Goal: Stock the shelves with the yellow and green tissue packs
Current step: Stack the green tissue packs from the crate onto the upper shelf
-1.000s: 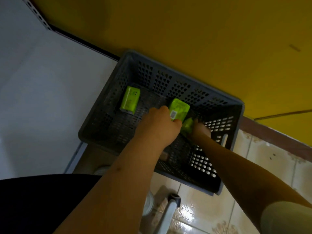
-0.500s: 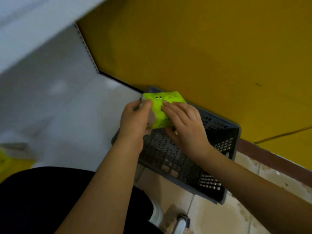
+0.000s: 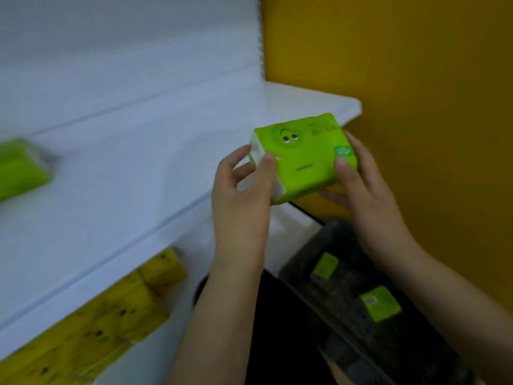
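Mustard-yellow wall (image 3: pixel 416 79) fills the space behind and to the right of my grip, and the white shelving (image 3: pixel 138 168) spreads out to its left, its upper board ending in a corner just above my fingers. Below my wrists sits the dark slotted basket (image 3: pixel 347 343) on the floor, with two green tissue packs (image 3: pixel 380 302) lying loose inside it, well under what I carry. Down to the lower left of my grip, a row of yellow tissue packs (image 3: pixel 91 323) lines the lower shelf, blurred. Far left of my grip, on the upper board, another green pack (image 3: pixel 19 168) lies on its own, also blurred.

Between my palms I hold the green tissue pack with the cartoon face (image 3: pixel 302 157), tilted, at the shelf's right end, its face side up. My left hand (image 3: pixel 241 195) pinches its white end, thumb on top. My right hand (image 3: pixel 363 187) clasps the other end, thumb on top, fingers beneath.
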A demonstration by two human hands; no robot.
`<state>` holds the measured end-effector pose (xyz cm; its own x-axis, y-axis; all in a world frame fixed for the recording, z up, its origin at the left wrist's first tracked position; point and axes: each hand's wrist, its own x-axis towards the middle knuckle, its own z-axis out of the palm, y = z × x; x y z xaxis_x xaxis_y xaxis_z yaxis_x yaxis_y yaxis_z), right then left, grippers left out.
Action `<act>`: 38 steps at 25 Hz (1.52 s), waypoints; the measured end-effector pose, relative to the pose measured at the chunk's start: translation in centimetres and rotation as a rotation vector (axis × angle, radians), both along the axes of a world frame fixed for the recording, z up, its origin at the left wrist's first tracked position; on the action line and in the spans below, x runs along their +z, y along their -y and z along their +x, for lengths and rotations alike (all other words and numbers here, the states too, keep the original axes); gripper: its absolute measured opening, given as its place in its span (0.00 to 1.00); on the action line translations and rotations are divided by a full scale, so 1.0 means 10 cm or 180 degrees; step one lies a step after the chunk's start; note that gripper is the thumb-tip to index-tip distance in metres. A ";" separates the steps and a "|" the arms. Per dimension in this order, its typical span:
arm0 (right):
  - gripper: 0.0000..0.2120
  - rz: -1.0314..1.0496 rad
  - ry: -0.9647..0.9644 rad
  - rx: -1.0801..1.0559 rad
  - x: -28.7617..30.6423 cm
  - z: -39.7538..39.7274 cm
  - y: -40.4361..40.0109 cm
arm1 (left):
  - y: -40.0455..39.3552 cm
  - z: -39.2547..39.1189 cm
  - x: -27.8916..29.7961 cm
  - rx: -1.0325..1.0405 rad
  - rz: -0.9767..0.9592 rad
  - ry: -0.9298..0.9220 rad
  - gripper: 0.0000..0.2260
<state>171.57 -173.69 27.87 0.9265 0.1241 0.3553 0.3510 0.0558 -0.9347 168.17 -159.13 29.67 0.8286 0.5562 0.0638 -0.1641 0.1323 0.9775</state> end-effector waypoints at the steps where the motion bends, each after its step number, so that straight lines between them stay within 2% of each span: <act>1: 0.16 0.0303 -0.0121 0.0235 0.16 -0.03 -0.20 | -0.17 -0.11 0.14 0.0191 0.0101 0.0053 0.19; 4: 0.16 0.0521 -0.0157 0.0971 0.54 -0.21 -0.86 | -0.77 -0.50 0.40 0.0752 0.0280 0.0129 0.22; 6: 0.25 0.0329 0.0045 0.1444 0.65 -0.35 -1.29 | -1.17 -0.77 0.48 0.1054 0.0485 0.0140 0.21; 9: 0.33 -0.0095 0.0255 0.1795 0.69 -0.56 -1.91 | -1.74 -1.12 0.55 0.1621 0.1125 -0.0037 0.20; 12: 0.38 -0.0386 0.0314 0.1727 0.63 -0.61 -2.45 | -2.16 -1.35 0.56 0.1738 0.1686 -0.0257 0.22; 14: 0.42 -0.0818 0.0454 0.1422 0.59 -0.53 -2.79 | -2.38 -1.46 0.56 0.1654 0.1852 -0.0468 0.17; 16: 0.44 -0.1439 0.0595 0.1285 0.54 -0.43 -3.13 | -2.60 -1.54 0.49 0.1710 0.2350 -0.0641 0.21; 19: 0.38 -0.2504 0.0935 0.1557 0.41 -0.29 -3.64 | -2.88 -1.62 0.35 0.2238 0.3221 -0.1024 0.23; 23: 0.34 -0.2604 0.1167 0.1447 0.28 -0.23 -4.00 | -2.96 -1.65 0.21 0.2342 0.3535 -0.1245 0.24; 28: 0.41 -0.2674 0.1019 0.1356 0.27 -0.27 -3.84 | -2.78 -1.58 0.16 0.2303 0.3607 -0.1156 0.22; 31: 0.38 -0.2252 0.0999 0.1048 0.43 -0.28 -3.43 | -2.47 -1.44 0.16 0.2163 0.3658 -0.0768 0.20; 34: 0.33 -0.1746 0.0919 0.0801 0.61 -0.17 -2.77 | -1.94 -1.18 0.17 0.1707 0.3614 -0.0375 0.19; 38: 0.28 -0.1399 0.0680 0.0133 0.70 0.17 -1.69 | -1.02 -0.76 0.11 0.0794 0.3771 -0.0288 0.17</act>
<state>173.22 -156.76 34.83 0.8295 0.3406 0.4426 0.5434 -0.3095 -0.7803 160.61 -148.96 30.76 0.7349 0.3372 0.5884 0.0175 -0.8768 0.4805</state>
